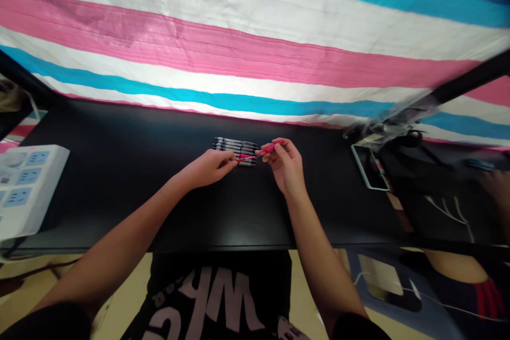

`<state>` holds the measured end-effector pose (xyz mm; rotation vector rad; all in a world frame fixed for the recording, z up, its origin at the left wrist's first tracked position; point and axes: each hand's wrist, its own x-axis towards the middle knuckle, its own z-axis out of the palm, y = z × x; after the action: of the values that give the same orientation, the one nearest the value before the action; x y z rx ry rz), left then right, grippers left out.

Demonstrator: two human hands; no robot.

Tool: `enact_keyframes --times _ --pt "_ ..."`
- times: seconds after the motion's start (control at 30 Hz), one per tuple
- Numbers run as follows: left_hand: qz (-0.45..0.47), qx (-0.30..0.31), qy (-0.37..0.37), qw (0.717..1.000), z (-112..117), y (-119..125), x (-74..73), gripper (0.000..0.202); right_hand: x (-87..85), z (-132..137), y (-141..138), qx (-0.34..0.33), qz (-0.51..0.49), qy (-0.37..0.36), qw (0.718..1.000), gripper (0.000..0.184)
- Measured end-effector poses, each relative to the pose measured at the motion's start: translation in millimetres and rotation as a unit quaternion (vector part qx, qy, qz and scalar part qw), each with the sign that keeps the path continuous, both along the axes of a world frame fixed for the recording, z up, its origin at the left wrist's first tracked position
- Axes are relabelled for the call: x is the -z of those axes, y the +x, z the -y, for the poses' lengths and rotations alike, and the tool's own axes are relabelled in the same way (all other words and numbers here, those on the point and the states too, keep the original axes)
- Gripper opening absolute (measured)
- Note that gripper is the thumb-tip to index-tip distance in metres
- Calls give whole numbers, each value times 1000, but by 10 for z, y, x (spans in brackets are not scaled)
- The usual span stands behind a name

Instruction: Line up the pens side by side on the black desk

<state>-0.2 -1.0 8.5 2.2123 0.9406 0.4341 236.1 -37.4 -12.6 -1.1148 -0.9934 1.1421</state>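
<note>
My left hand is closed in a pinch on the end of a thin red pen refill. My right hand grips a pink pen barrel, tilted up to the right. The refill's other end points at the lower end of the barrel; whether it reaches inside is too small to tell. Just behind and between my hands lies a row of several pens, side by side on the black table. Most have black and clear parts, and a pink part shows among them. My left fingers cover some of the row.
A white power strip stands at the left edge. To the right lie a phone and a crumpled clear plastic bag. A striped sheet hangs behind the table. Another person's hand shows at the far right.
</note>
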Motion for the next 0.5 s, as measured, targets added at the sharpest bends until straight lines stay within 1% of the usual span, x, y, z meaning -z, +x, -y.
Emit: enact_keyframes --times 0.13,0.23,0.3,0.33,0.37,0.4,0.47,0.5 --pt "-6 -3 1 1000 -2 -1 -10 26 35 -16 11 -5 9 -6 1000 30" --pt "-8 -8 -2 1000 0 -1 -24 26 47 -27 18 -1 17 -11 1000 22" --pt "-11 -12 -2 1000 2 -2 -31 25 29 -16 25 -3 64 1 998 13" --pt "-12 -14 1 1000 3 -2 -32 26 10 -2 26 -16 106 9 994 9" --pt "-11 -15 4 1000 2 -3 -32 26 -13 21 21 -40 159 16 986 7" --pt "-9 -18 9 1000 1 -4 -29 27 -38 51 6 -79 213 18 974 6" --pt "-5 -31 20 999 -5 -9 -18 28 -85 134 -63 -178 304 9 936 6" --pt "-2 -41 23 999 -10 -14 -10 28 -101 183 -121 -229 331 1 915 7"
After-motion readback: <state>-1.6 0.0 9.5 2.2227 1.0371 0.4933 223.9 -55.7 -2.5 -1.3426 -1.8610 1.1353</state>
